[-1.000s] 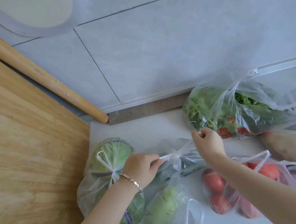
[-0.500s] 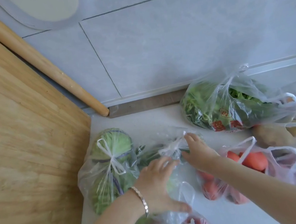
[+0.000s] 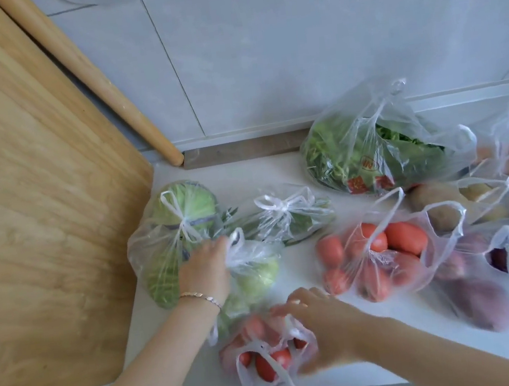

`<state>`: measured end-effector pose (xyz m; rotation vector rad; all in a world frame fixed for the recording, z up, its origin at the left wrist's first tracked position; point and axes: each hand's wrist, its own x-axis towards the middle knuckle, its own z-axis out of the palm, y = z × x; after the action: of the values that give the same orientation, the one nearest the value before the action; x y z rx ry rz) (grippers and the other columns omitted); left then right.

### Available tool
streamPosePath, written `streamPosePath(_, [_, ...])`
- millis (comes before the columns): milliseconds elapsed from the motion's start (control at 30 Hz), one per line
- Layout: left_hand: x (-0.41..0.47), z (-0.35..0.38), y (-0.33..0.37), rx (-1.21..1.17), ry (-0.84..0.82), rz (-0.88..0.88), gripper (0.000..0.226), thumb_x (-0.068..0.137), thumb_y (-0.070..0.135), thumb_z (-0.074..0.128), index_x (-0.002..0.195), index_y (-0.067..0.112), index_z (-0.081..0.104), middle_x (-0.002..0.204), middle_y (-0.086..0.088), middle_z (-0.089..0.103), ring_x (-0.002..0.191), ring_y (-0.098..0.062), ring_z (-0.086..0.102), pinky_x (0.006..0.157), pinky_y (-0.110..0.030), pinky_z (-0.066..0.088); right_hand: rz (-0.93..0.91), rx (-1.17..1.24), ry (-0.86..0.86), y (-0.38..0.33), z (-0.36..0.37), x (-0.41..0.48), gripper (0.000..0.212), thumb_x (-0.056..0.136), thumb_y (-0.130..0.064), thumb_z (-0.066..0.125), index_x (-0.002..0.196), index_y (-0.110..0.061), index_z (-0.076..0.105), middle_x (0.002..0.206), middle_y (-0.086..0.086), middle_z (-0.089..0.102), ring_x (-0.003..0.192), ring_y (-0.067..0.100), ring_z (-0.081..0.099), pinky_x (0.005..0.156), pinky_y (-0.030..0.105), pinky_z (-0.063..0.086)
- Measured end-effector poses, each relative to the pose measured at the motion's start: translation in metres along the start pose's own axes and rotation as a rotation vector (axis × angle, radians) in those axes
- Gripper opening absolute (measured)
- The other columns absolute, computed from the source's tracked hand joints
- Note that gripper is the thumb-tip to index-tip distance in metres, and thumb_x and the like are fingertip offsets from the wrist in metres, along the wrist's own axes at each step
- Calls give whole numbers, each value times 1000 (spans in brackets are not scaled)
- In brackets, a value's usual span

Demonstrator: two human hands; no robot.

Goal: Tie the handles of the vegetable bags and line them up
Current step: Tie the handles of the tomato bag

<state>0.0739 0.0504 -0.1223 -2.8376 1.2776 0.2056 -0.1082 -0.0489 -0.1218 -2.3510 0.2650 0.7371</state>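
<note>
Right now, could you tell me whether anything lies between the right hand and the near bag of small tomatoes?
Nothing visible does: the right hand touches the bag of small tomatoes at its untied handles, though blur hides its grip. The left hand holds the pale green bag beside it.

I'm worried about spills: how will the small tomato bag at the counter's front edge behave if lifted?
The small tomato bag is thin crumpled film, so probably floppy. Its loose round tomatoes would likely shift and bunch downward. Its handles look untied, so tilting it might spill some.
</note>
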Motion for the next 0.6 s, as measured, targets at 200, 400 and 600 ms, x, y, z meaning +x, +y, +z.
streamPosePath(200, [-25,-10,3,-160,-42,521,71,59,-6,65,121,24,53,112,5,58,95,-15,59,83,-30,54,205,144,269,11,1,19,31,99,-24,35,111,-13,60,108,7,66,96,22,62,79,28,44])
streamPosePath(400, [-45,-29,22,-410,-792,406,59,67,4,54,120,30,58,117,16,59,111,1,47,97,-17,31,306,497,462,30,-22,23,28,95,-8,33,94,-13,60,64,-13,43,51,6,42,44,13,33])
streamPosePath(600, [-53,-24,2,-18,-751,444,29,84,13,52,102,29,69,139,23,43,142,-11,6,115,-42,-7,349,583,575,28,-40,27,27,96,-12,31,88,-10,57,72,3,52,58,20,48,52,29,40])
